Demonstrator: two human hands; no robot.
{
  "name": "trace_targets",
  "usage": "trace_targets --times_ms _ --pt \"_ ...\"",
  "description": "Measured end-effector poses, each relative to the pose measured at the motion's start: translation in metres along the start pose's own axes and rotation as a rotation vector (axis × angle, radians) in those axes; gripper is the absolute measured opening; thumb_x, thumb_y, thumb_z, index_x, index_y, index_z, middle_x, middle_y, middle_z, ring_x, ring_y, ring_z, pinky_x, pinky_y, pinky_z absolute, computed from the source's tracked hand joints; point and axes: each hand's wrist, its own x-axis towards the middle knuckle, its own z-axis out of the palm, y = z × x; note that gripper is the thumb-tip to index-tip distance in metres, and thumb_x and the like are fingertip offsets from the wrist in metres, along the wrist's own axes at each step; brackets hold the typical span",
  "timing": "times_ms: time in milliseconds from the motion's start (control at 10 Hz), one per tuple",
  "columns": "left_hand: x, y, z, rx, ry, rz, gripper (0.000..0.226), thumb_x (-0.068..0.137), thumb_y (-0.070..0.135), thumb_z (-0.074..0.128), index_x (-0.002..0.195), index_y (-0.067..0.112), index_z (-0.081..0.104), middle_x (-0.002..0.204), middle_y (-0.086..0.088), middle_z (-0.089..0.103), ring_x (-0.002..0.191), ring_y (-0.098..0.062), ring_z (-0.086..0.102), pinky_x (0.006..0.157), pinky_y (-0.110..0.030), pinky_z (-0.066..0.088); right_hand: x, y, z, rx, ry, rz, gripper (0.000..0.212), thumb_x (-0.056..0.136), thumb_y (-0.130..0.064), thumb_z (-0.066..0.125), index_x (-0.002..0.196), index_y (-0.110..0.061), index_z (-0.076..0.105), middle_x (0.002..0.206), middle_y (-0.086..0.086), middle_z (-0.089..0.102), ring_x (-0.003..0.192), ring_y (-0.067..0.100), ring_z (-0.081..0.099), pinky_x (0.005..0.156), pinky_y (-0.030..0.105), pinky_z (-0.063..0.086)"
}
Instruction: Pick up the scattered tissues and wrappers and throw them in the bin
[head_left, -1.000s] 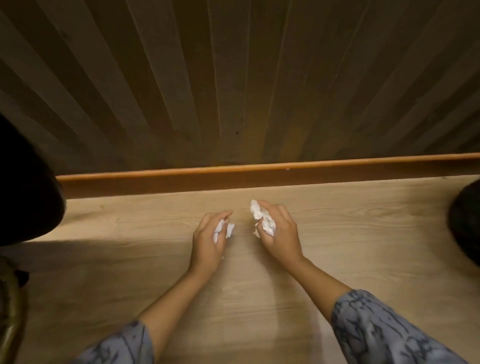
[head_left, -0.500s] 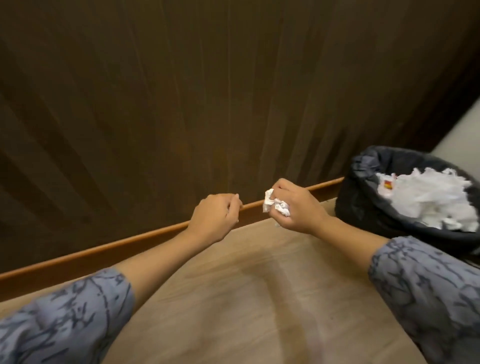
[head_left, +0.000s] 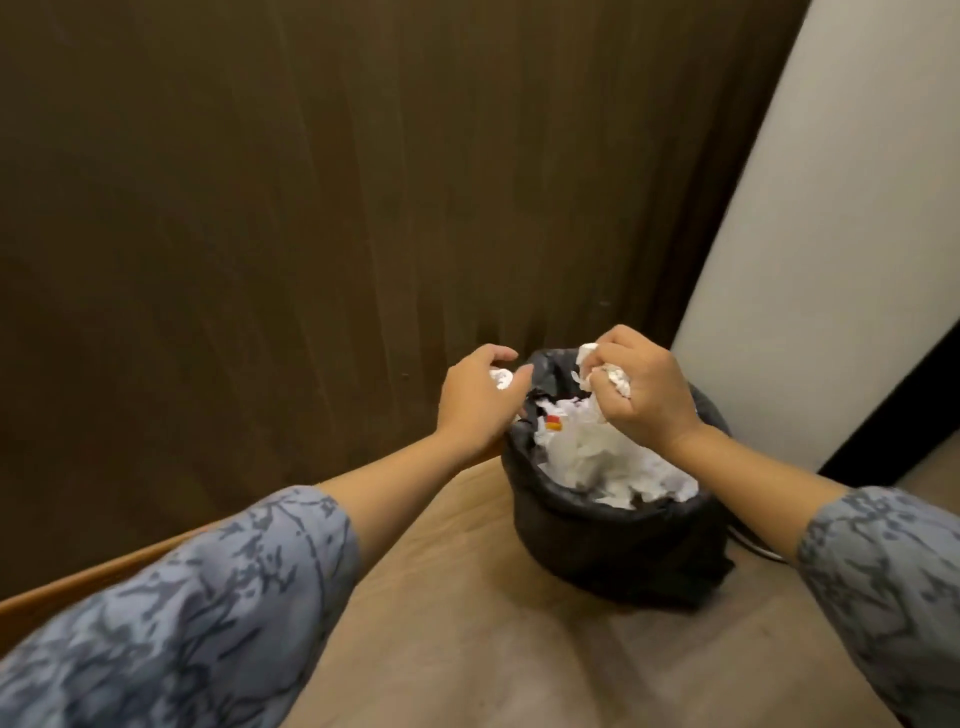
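Crumpled tissues (head_left: 608, 375): bunched tight in my right hand (head_left: 641, 395) above the lined bin (head_left: 613, 540); left hand (head_left: 480, 402) cups a smaller wad (head_left: 501, 378) beside its rim, ready to drop.

Crumpled white tissues (head_left: 605, 371) sit bunched above the black-lined bin (head_left: 613, 540) (already heaped with white paper), a smaller, possibly tissue wad (head_left: 501, 376) beside its rim.

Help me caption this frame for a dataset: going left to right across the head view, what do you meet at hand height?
Dark wood panel wall → left hand closed on a small tissue wad → right hand clutching crumpled tissues over the black-lined bin → white wall.
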Motion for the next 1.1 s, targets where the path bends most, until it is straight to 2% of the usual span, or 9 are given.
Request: trace_targets --times_ms 200,300,400,500,600,700,800,900,1100 --pt "0.014 0.039 0.072 -0.094 0.034 -0.104 0.043 0.084 0.061 0.054 0.109 0.026 0.061 0.102 0.011 0.066 0.095 -0.007 0.061 0.081 -0.031 0.053 -0.015 0.067 -0.029 -0.044 -0.045 0.228 0.036 0.089 -0.044 0.045 0.083 -0.015 0.065 0.086 -0.002 0.054 0.073 0.014 0.053 0.058 0.024 0.038" --pt "0.028 0.045 0.089 -0.147 0.065 -0.14 0.041 0.085 0.051 0.042 0.113 0.025 0.056 0.109 0.003 0.063 0.101 -0.016 0.058 0.087 -0.044 0.052 -0.015 0.083 -0.025 -0.003 -0.022 0.308 0.044 0.092 -0.055 0.039 0.088 -0.018 0.062 0.091 -0.002 0.053 0.081 0.011 0.052 0.065 0.016 0.036" --pt "0.039 0.036 0.102 -0.049 -0.03 -0.145 0.038 0.087 0.038 0.036 0.117 0.021 0.053 0.12 -0.003 0.057 0.113 -0.022 0.051 0.098 -0.047 0.044 -0.019 0.088 -0.015 0.052 -0.07 0.378 0.053 0.092 -0.061 0.026 0.095 -0.02 0.058 0.1 -0.002 0.052 0.094 0.013 0.05 0.077 0.021 0.04" --pt "0.043 0.014 0.108 0.176 -0.273 -0.111 0.04 0.097 0.029 0.04 0.135 0.017 0.043 0.138 -0.008 0.049 0.129 -0.027 0.044 0.11 -0.05 0.032 -0.028 0.092 0.002 -0.024 -0.208 0.376 0.049 0.095 -0.053 0.022 0.11 -0.021 0.056 0.113 0.0 0.052 0.109 0.018 0.047 0.096 0.038 0.04" --pt "0.042 -0.004 0.108 0.306 -0.593 0.02 0.048 0.099 0.01 0.035 0.147 0.015 0.028 0.155 -0.011 0.028 0.146 -0.032 0.015 0.12 -0.052 0.005 -0.039 0.097 0.018 -0.164 -0.459 0.401 0.049 0.1 -0.042 0.03 0.144 -0.022 0.033 0.152 0.003 0.031 0.141 0.025 0.023 0.116 0.047 0.02" --pt "0.043 -0.028 0.116 0.476 -0.8 0.05 0.057 0.099 0.011 0.034 0.153 0.012 0.014 0.161 -0.013 0.007 0.149 -0.032 -0.002 0.121 -0.047 0.0 -0.048 0.105 0.033 -0.194 -0.731 0.461 0.061 0.102 -0.049 0.029 0.154 -0.028 0.005 0.163 -0.002 -0.002 0.149 0.024 -0.006 0.12 0.052 0.002" --pt "0.055 -0.039 0.124 0.559 -0.848 0.135 0.061 0.097 0.011 0.037 0.153 0.011 0.013 0.161 -0.014 0.008 0.149 -0.031 0.002 0.121 -0.046 0.009 -0.047 0.106 0.042 -0.264 -0.865 0.49 0.065 0.102 -0.048 0.029 0.154 -0.032 -0.008 0.162 0.003 -0.014 0.148 0.027 -0.018 0.119 0.053 -0.004" --pt "0.064 -0.03 0.119 0.335 -0.757 0.162 0.055 0.095 0.012 0.043 0.148 0.015 0.03 0.152 -0.01 0.034 0.14 -0.029 0.032 0.117 -0.044 0.024 -0.034 0.101 0.04 -0.272 -0.819 0.575 0.068 0.101 -0.049 0.032 0.153 -0.032 -0.007 0.163 0.006 -0.01 0.148 0.028 -0.015 0.118 0.053 -0.002" --pt "0.065 0.014 0.057 0.066 -0.502 0.063 0.037 0.094 0.013 0.053 0.131 0.017 0.054 0.135 0.002 0.054 0.123 -0.012 0.05 0.099 -0.02 0.037 0.007 0.065 -0.011 -0.307 -0.654 0.681 0.065 0.096 -0.054 0.041 0.152 -0.032 0.016 0.161 0.005 0.015 0.148 0.028 0.006 0.118 0.052 0.005"
